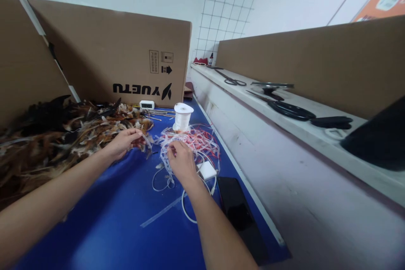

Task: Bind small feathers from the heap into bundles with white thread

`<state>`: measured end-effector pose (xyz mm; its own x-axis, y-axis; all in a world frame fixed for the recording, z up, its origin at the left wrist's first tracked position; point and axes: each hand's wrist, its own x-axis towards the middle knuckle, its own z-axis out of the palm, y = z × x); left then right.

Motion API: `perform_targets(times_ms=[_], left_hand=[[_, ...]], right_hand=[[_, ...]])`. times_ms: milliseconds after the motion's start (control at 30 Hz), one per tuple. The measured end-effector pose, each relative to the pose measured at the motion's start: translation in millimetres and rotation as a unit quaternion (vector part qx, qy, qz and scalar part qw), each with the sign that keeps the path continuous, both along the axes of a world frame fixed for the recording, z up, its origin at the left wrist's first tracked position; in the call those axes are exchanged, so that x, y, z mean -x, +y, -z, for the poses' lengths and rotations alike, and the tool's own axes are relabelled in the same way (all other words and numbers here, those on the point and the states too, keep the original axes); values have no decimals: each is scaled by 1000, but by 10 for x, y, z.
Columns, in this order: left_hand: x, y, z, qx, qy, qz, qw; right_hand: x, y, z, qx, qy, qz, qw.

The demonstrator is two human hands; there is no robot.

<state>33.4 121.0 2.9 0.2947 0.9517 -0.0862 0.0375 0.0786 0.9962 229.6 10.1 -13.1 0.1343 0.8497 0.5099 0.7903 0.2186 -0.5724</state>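
My left hand (125, 141) is pinched on the end of a thin whitish ribbon strip (147, 140), beside a heap of brown and black feathers (98, 135). To its right, my right hand (182, 159) has its fingers curled together at a tangled pile of white and red ribbon strands (207, 141). What those fingers hold, if anything, is hidden. Just behind the pile stands a white spool (182, 117) of ribbon or thread.
A blue tabletop (126, 223) carries a white charger (208, 170) with its cable and a black phone (238, 206). Cardboard panels (95, 50) rise behind. On the ledge (240, 90) at right lie scissors (234, 81) and black-handled tools (291, 110). A small digital display (147, 104) sits at the back.
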Motion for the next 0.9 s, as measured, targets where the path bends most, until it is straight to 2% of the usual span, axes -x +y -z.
perform_targets(times_ms=[100, 167, 300, 400, 567, 733, 900], left_hand=[[-1, -135, -6, 25, -26, 25, 999], [-10, -234, 4, 44, -40, 39, 997], [-33, -425, 35, 67, -65, 55, 994], [-37, -533, 59, 71, -70, 55, 993], [19, -600, 118, 71, -75, 14, 995], [108, -578, 215, 67, -88, -15, 994], [128, -576, 281, 77, -89, -23, 993]], right_hand=[[79, 16, 56, 5, 91, -55, 994], [141, 14, 96, 23, 110, -75, 991], [236, -38, 111, 69, 84, -98, 989], [268, -96, 62, 72, 38, -113, 990], [280, -123, 13, 96, 32, -124, 987], [269, -106, 12, 114, 33, -109, 987], [180, -71, 11, 120, 26, -57, 991]])
